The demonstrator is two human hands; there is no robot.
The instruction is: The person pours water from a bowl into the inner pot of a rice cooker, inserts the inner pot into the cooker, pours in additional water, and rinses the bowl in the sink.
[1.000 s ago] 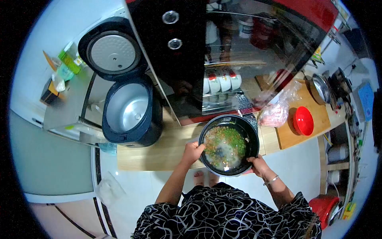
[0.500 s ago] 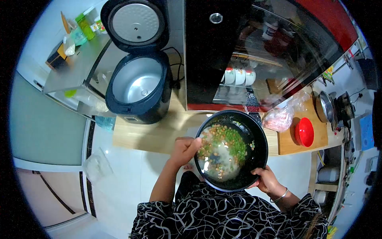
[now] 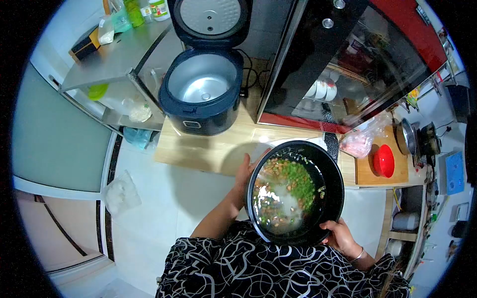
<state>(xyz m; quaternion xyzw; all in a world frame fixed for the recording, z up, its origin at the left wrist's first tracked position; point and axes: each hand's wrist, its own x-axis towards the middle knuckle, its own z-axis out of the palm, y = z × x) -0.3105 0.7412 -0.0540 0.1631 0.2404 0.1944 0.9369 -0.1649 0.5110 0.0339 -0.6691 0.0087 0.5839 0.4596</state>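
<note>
A black rice cooker inner pot (image 3: 332, 191) is held in front of my body, over the counter's front edge. Cloudy water, chopped green vegetable pieces (image 3: 302, 185) and small brown bits fill its lower part. My left hand (image 3: 245, 174) presses round the pot's outer left side, its thumb raised and its other fingers partly hidden. At the lower right, my right hand (image 3: 340, 236) grips the rim with the thumb on top. Ahead and to the left stands a dark rice cooker (image 3: 203, 119), lid raised, its silver cavity showing.
Right of the cooker is a glass-fronted cabinet (image 3: 298, 89) with bowls inside. A red bowl (image 3: 383, 161) sits on a wooden board (image 3: 365, 171), beside a plastic bag (image 3: 358, 143). At left is a metal-topped shelf (image 3: 117, 59). A clear bag (image 3: 121, 192) lies on the floor.
My view has shifted, so the cooker appears farther right. My left hand has changed from a thumb-over-rim hold to lying along the pot's outer side. My right hand keeps its grip.
</note>
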